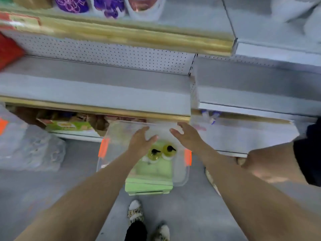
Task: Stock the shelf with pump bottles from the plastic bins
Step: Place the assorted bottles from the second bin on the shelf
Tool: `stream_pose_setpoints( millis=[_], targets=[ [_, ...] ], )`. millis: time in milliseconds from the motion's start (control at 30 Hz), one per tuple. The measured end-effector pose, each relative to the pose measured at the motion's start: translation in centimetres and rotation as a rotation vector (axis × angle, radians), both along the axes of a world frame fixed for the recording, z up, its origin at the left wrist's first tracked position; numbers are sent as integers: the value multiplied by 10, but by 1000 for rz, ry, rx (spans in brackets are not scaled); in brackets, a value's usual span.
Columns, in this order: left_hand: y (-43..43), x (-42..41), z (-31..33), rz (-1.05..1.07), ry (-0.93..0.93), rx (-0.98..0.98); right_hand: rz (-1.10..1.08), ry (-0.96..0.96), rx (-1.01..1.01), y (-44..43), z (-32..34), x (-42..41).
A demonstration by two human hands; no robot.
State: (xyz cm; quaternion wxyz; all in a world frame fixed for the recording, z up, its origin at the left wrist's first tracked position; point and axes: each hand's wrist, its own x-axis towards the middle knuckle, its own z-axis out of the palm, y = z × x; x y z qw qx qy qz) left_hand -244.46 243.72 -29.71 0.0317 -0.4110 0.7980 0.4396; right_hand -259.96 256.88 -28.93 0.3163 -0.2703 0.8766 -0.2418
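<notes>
1. Fingers (pixel 143 130): left hand (pixel 141 141) and right hand (pixel 186 136) both released, spread, holding nothing.
2. Pump bottles (pixel 168 151): two, upright in clear plastic bin (pixel 111 145) on floor (pixel 52 188), just beneath the hands.
3. Hazard: a hasty grab at the pump heads likely topples the bottles; the nearby shelf (pixel 95 87) edge may catch a lifted bottle.

Shop aisle, grey metal gondola shelves (pixel 97 87) with gold price-rail edges (pixel 121 37), white perforated back panel (pixel 104 53), purple-and-white refill pouches (pixel 111 7) lined up above, boxed packaged goods (pixel 67 126) on the bottom shelf, grey floor (pixel 34 188).
</notes>
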Motion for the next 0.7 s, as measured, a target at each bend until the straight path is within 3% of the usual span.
stream_pose_setpoints(
  millis=[300,700],
  targets=[
    [15,-5,-153,135,54,311,-185,-168,51,-3,-152,18],
    [15,-11,-210,246,130,253,-335,-180,-36,-3,-203,24]
  ],
)
